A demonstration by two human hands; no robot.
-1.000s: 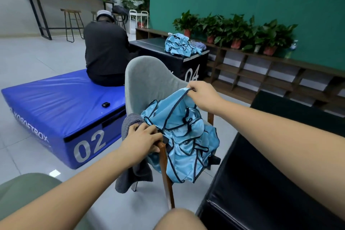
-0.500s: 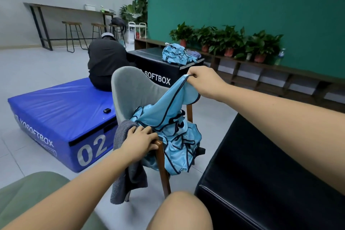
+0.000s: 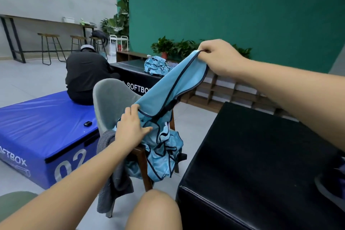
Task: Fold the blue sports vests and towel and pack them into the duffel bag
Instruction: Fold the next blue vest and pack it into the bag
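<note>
A light blue sports vest with dark trim stretches up from a heap of blue vests on a grey chair. My right hand pinches the vest's top edge and holds it high. Lower down, my left hand grips the same vest at its trim, just above the heap. A grey towel hangs over the chair's front left side. Another bundle of blue vests lies on a far black box. The duffel bag is not in sight.
A black soft box stands close on the right. A blue soft box marked 02 lies left, with a small black object and a seated person in black on it. Plants line a wooden shelf; my knee is below.
My right hand has lifted the vest's edge up and to the right, pulling it out of the heap. My left hand moved from the chair's front edge up onto the vest.
</note>
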